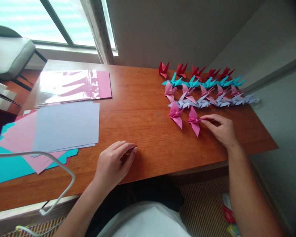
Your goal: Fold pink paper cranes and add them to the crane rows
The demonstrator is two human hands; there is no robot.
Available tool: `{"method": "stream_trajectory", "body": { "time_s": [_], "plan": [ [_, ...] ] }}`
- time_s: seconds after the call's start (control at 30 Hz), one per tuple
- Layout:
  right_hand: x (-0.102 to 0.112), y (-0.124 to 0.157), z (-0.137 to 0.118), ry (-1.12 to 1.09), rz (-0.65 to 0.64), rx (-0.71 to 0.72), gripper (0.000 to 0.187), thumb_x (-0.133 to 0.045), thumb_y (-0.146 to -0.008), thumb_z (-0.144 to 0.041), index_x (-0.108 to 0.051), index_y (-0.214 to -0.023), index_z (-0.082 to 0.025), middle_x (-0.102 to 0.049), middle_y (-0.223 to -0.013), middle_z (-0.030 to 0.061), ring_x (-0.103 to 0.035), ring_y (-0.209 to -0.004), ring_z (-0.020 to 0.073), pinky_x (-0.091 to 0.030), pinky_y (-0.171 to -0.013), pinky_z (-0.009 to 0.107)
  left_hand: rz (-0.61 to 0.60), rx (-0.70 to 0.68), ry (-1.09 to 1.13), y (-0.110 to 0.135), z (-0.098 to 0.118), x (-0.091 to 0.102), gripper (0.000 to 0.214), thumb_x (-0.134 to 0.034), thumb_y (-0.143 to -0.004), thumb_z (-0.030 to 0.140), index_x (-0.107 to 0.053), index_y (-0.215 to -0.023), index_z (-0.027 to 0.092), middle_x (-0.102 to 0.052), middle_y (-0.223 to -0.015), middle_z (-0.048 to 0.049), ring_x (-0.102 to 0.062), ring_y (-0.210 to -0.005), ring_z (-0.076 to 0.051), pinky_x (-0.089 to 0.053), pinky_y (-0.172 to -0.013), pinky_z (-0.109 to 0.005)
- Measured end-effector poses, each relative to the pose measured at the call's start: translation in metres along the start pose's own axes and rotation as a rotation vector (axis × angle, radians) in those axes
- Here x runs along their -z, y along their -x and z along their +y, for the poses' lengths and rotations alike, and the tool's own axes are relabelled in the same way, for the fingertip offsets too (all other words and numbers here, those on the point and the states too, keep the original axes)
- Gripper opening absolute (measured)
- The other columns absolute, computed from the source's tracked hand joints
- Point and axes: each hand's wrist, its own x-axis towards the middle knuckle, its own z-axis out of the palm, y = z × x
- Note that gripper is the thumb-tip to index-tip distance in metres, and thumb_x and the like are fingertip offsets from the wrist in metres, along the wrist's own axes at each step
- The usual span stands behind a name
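White cable [73,177], looped across the table's [138,108] near left edge: main obstruction there, partly covering the sheets. Left hand [117,158], near edge: fingers curled, thumb and forefinger tips together, nothing visible between. Right hand [221,129]: fingers pinching the thin point of a magenta crane [193,121], apparently to spare its wings; crane on the table's right half, beside a second magenta crane [175,113]. Coloured sheets [67,126], left, overlapping. Lavender row [181,104], pink row [169,91], turquoise row [175,81], red row [163,69]: close-set, presumably ordered by colour. Glossy packet [69,87], far left; chair [7,52] beyond.
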Motion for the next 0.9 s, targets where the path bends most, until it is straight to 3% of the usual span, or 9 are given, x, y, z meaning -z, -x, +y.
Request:
{"method": "stream_trajectory", "body": {
  "time_s": [0.5, 0.9],
  "plan": [
    [0.000, -0.014, 0.007, 0.000, 0.005, 0.007, 0.015, -0.073, -0.085, -0.037, -0.077, -0.094, -0.026, -0.078, -0.097, 0.0054, -0.072, -0.090, 0.0250, -0.058, -0.076, 0.037, 0.004, -0.001, -0.011, 0.000, 0.001, 0.001, 0.014, -0.058, -0.096, 0.026, -0.069, -0.090, 0.020, -0.071, -0.082, -0.0013, -0.066, -0.074, -0.015, -0.048, -0.067, -0.024],
    [0.002, -0.008, 0.011, -0.022, 0.030, -0.092, 0.022, -0.075, -0.083, -0.041, -0.077, -0.097, -0.024, -0.079, -0.098, 0.0060, -0.073, -0.089, 0.0252, -0.059, -0.078, 0.038, 0.009, -0.003, -0.015, -0.001, 0.000, 0.001, 0.014, -0.058, -0.096, 0.027, -0.068, -0.090, 0.020, -0.070, -0.081, -0.0014, -0.065, -0.072, -0.015, -0.048, -0.066, -0.024]
  ]
}}
